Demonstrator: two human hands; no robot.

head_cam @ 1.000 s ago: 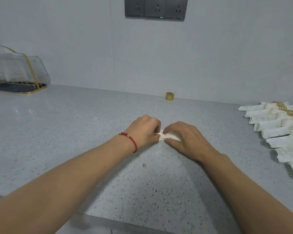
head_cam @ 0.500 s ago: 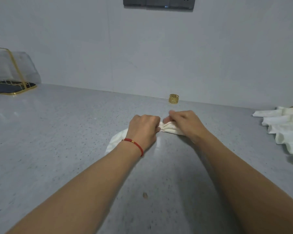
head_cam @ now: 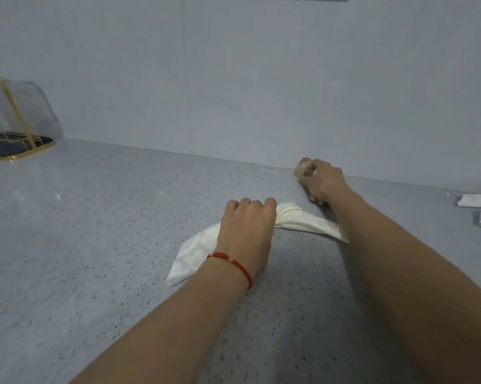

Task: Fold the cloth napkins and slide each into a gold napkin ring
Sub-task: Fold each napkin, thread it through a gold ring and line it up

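A: Left hand (head_cam: 247, 225)?
B: Fingers curled down, pinching the gathered middle of the white napkin (head_cam: 297, 217), centre of the table (head_cam: 95, 245). Red bracelet (head_cam: 233, 263) on that wrist.

A: Napkin layout?
B: Lies on the table; one end fans toward 7 o'clock under the left wrist, the other runs toward 3 o'clock and goes under the right forearm.

A: Right hand (head_cam: 323, 181)?
B: Out at 1 o'clock from the napkin, near the wall. Fingers grip the gold napkin ring (head_cam: 303, 167), which looks tilted and blurry. Can't tell whether it touches the table.

A: Anything else?
B: More white napkins (head_cam: 477, 200) at the 3 o'clock edge, cut off. Gold wire rack with clear cover (head_cam: 17, 134) far at 9 o'clock.
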